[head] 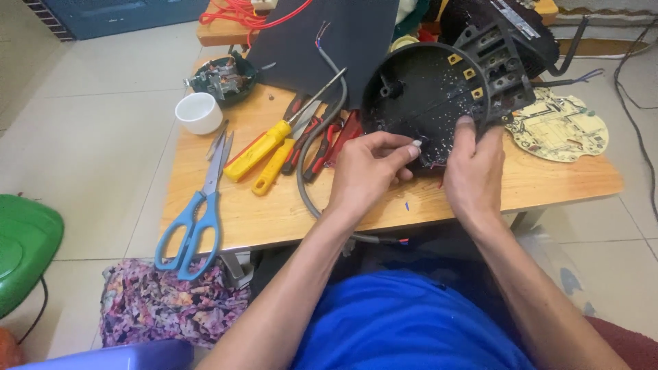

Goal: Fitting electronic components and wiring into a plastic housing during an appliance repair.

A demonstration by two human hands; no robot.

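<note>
1. Our left hand (367, 171) pinches a small part at the lower edge of the round black housing (418, 103), fingertips closed together.
2. Our right hand (473, 171) grips that housing's lower right rim, thumb on its face, holding it tilted above the wooden table (548, 181).
3. Left of our hands lie red-handled pliers (329, 144), two yellow screwdrivers (264, 147) and a grey cable (305, 181).
4. Farther left lie blue scissors (195, 226) and a white cup (199, 113); a round circuit board (558, 127) lies right.
</note>
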